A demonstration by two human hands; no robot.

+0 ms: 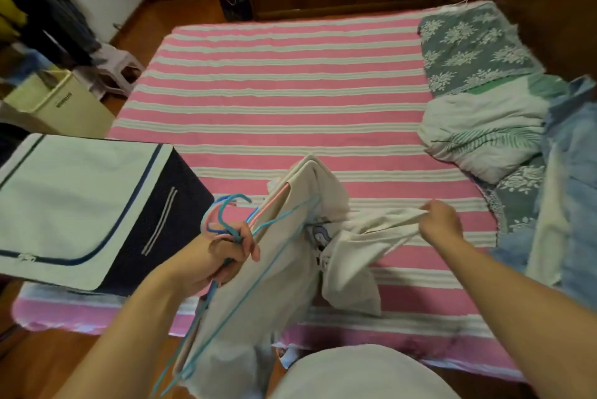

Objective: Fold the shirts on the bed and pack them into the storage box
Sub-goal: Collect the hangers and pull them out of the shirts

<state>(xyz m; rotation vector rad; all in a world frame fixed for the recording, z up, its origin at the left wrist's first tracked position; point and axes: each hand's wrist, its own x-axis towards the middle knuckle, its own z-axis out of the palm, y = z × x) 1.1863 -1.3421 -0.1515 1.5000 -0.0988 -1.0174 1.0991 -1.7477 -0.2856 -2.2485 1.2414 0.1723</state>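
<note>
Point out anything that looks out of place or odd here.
The cream shirts are not yet laid on the bed: they hang bunched on hangers gripped by the left hand, while the right hand tugs one off. The storage box is shut.

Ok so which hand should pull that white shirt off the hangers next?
The right hand: it already pinches the white shirt over the bed, while the left hand is full, gripping the hangers by their hooks.
</note>
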